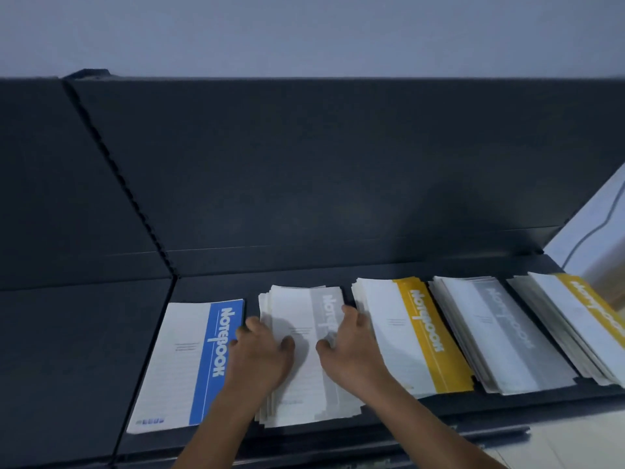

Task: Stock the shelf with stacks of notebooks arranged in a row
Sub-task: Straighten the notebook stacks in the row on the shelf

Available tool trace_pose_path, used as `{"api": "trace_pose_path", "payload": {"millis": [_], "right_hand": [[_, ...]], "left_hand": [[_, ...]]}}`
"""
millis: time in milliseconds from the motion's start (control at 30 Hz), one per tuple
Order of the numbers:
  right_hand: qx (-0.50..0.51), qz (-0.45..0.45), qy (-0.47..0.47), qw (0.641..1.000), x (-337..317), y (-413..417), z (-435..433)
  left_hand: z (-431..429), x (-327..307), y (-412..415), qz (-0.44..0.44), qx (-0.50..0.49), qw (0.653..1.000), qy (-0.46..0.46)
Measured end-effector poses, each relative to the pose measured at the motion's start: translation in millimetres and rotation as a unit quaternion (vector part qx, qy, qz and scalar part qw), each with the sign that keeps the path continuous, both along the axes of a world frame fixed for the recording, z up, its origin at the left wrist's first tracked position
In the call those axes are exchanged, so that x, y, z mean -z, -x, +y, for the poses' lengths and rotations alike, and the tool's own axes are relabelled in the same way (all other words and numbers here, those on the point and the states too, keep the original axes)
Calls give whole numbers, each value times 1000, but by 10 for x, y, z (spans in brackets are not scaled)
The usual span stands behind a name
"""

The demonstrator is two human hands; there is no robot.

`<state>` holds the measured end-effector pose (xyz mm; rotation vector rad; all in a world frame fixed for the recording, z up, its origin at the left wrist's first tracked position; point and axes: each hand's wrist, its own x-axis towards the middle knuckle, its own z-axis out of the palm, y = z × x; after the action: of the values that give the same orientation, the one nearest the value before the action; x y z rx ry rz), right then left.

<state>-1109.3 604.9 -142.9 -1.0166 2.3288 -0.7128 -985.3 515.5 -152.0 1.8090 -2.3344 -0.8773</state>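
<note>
Head view, one frame. Both hands are on the grey-banded stack (297, 309), second from the left in the row. My left hand (260, 353) grasps its left edge, fingers curled down the side and thumb on the cover. My right hand (351, 346) does the same on the right edge.

Row on the shelf (84, 350), left to right: blue stack (182, 360), the stack I hold, yellow stack (406, 333), far grey stack (500, 333), end yellow stack (581, 309). All lie flat, side by side, with narrow gaps.

Step, as I judge it: seating and squaring this stack. Its sheets are fanned at both the near and far ends.

Next move calls for:
- pressing the sides inward to true the edges;
- keeping a gap to the blue and yellow neighbours;
- letting go without dragging the top cover.

Surface: dark, matt metal shelf with a back panel (304, 164) in the same colour. A slotted upright (135, 198) runs to the left. A pale wall (304, 28) is above and a cable (592, 228) at far right. Light is dim.
</note>
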Motion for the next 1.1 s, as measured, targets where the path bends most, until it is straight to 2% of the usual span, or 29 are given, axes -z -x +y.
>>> {"api": "trace_pose_path", "payload": {"millis": [167,333,533,700,900,1100], "right_hand": [[23,-51,13,998,-19,69,-20],[14,-70,6,997,-59,80,-4],[-8,-58,-15,998,-108,32,-18],[-15,-89,-18,996,-162,64,-41],[21,-252,83,964,-382,104,1],[38,-195,219,955,-445,28,78]], "left_hand": [[-86,33,63,6,-45,997,-54],[-166,-33,78,38,-55,986,-153],[-146,-134,93,74,-58,984,-154],[-50,-215,-3,178,-59,971,-149],[0,-295,-197,332,-44,927,-172],[68,-396,-269,447,29,882,-150]]}}
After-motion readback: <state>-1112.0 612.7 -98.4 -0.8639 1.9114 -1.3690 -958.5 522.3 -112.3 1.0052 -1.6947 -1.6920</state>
